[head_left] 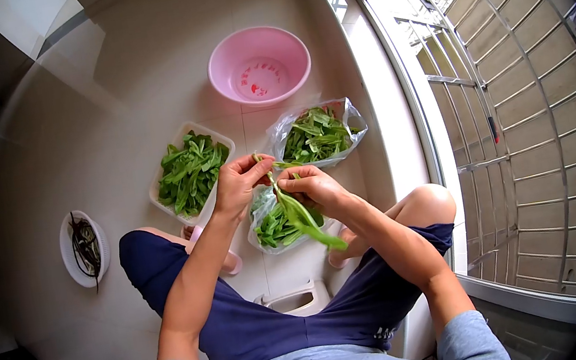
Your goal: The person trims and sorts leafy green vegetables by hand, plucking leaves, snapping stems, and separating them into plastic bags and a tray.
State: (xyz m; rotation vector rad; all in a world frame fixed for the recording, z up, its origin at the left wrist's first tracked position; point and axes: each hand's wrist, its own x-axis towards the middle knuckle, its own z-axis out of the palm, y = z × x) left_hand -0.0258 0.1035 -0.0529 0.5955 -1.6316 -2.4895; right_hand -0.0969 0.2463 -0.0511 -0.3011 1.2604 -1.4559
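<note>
Between my knees, both hands are on one leafy green stalk [299, 217]. My left hand [242, 184] pinches its thin upper stem between thumb and fingertips. Close beside it, my right hand [314, 188] grips the stem lower down with thumb and bent fingers. The stalk's long leaves droop below my right hand, slightly blurred. Under the hands, a clear plastic bag [257, 207] holds cut greens [278, 228]. Beyond my right hand lies another open plastic bag [354, 125] of leafy greens [314, 136]. Leaves [191, 170] fill a white tray [188, 127] beyond my left hand.
A pink basin [219, 80] stands farther ahead on the tiled floor [127, 152]. On the far left sits a white basket [68, 251] with dark, thin, stringy pieces. A pale stool [313, 301] is between my legs. Along the right run a ledge and a barred window [488, 120].
</note>
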